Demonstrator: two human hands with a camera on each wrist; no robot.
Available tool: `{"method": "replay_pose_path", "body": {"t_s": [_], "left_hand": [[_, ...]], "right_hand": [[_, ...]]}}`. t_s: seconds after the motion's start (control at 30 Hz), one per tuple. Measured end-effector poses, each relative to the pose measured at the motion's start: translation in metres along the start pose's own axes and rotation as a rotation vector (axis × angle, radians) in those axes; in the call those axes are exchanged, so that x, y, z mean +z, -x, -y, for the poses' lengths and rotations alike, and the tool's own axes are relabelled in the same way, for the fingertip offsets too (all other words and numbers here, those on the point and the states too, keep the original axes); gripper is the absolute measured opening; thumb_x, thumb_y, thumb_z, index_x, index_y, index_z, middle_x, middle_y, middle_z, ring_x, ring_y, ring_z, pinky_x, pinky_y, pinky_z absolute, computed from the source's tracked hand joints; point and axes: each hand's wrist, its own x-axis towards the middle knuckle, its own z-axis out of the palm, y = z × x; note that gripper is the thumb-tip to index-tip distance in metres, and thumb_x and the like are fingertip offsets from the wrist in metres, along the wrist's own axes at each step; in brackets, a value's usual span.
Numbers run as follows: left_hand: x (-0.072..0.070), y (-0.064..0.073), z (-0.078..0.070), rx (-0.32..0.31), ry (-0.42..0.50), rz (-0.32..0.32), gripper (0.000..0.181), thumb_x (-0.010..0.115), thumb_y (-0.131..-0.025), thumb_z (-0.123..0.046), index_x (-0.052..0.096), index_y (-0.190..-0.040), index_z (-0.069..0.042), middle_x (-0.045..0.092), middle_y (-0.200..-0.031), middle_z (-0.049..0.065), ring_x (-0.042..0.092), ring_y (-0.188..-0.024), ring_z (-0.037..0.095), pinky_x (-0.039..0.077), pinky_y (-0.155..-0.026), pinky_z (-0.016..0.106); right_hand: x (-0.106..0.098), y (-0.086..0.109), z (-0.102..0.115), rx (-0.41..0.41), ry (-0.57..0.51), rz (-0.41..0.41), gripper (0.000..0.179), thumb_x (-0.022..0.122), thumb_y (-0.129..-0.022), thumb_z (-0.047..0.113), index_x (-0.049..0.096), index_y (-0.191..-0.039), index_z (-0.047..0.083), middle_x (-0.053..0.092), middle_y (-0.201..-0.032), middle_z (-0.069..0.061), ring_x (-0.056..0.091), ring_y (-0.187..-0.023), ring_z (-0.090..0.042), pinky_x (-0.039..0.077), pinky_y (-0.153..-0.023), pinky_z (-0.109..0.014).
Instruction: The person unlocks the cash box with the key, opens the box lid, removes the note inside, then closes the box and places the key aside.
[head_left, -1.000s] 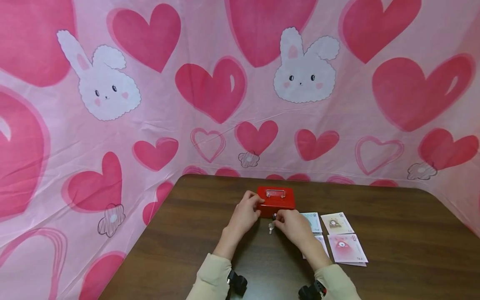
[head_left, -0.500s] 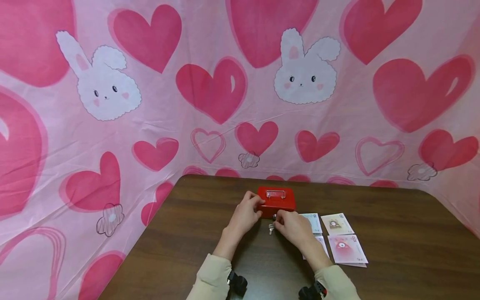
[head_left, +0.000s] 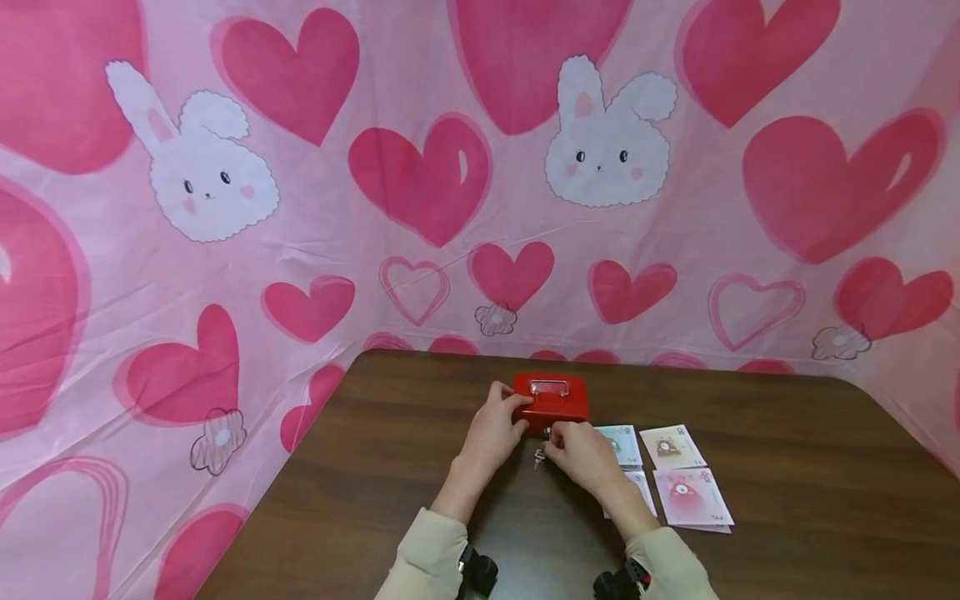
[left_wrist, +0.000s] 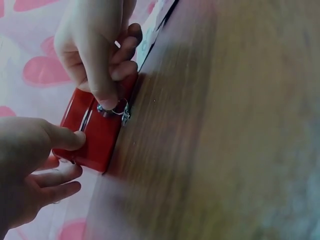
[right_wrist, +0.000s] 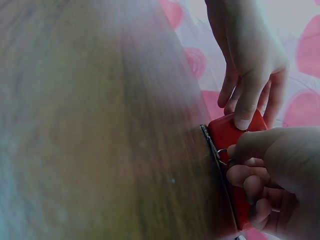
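A small red cash box [head_left: 576, 410] with a metal handle on its lid stands near the back of the table. My left hand [head_left: 491, 432] holds its left end, the thumb lying on the red surface and other fingers round the side in the left wrist view. At the front of the box, my right hand [head_left: 588, 454] pinches a key at the lock, thumb against curled fingers. The fingertips mostly hide that key. From its ring [right_wrist: 222, 156] a second small key [left_wrist: 125, 118] hangs in front of the box.
Several illustrated paper notes lie right of the box, among them a pink one [head_left: 688, 492], a beige one [head_left: 672, 447] and a blue one [head_left: 624, 443]. The brown wooden table [head_left: 810, 467] meets a pink heart-and-rabbit cloth [head_left: 517, 208] behind.
Both hands stay at the box. The hanging key has tilted slightly, and my left fingers have shifted a little to the right on the box. The head view has moved marginally.
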Motion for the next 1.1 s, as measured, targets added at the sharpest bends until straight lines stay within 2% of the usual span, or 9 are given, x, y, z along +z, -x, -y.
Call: {"method": "replay_pose_path", "body": {"t_s": [0.3,0.53,0.7,0.93,1.1], "left_hand": [[0.0,-0.001,-0.004,-0.013,-0.026,-0.026,0.036,0.077,-0.087,-0.016,0.072,-0.122,-0.017,0.056,-0.113,0.008,0.064,-0.094,0.021,0.057,-0.086,0.035],[0.001,0.001,-0.005,-0.047,0.002,-0.003,0.037,0.076,-0.087,-0.015,0.071,-0.124,-0.017,0.055,-0.113,0.008,0.063,-0.094,0.021,0.057,-0.088,0.037],[0.0,0.002,-0.004,-0.069,0.016,0.01,0.037,0.075,-0.088,-0.015,0.071,-0.124,-0.018,0.055,-0.113,0.007,0.063,-0.095,0.022,0.057,-0.09,0.039],[0.0,0.001,-0.003,-0.071,-0.003,-0.009,0.036,0.076,-0.087,-0.017,0.071,-0.123,-0.019,0.056,-0.112,0.007,0.064,-0.093,0.021,0.057,-0.087,0.038],[-0.002,0.0,-0.003,-0.077,-0.004,-0.003,0.037,0.075,-0.088,-0.018,0.071,-0.124,-0.019,0.056,-0.112,0.007,0.064,-0.093,0.021,0.057,-0.088,0.038]], "right_hand": [[0.002,0.001,-0.006,0.014,-0.114,-0.022,0.023,0.074,-0.084,0.013,0.061,-0.065,0.017,0.051,-0.056,0.007,0.044,-0.055,-0.01,0.039,-0.053,-0.024],[0.001,0.005,-0.008,0.073,-0.153,-0.02,0.016,0.079,-0.083,0.017,0.064,-0.078,0.016,0.061,-0.062,0.006,0.05,-0.053,-0.008,0.047,-0.055,-0.024],[0.001,0.006,-0.009,0.15,-0.299,0.033,0.018,0.079,-0.085,0.018,0.063,-0.092,0.013,0.068,-0.071,0.002,0.053,-0.044,-0.012,0.048,-0.046,-0.025],[-0.003,0.005,-0.013,0.219,-0.496,0.099,0.015,0.074,-0.089,0.014,0.069,-0.102,0.008,0.071,-0.08,-0.004,0.059,-0.044,-0.017,0.047,-0.038,-0.03],[-0.006,0.006,-0.009,0.29,-0.644,0.118,0.019,0.068,-0.092,0.009,0.07,-0.11,0.002,0.073,-0.087,-0.011,0.064,-0.048,-0.019,0.045,-0.038,-0.027]]}}
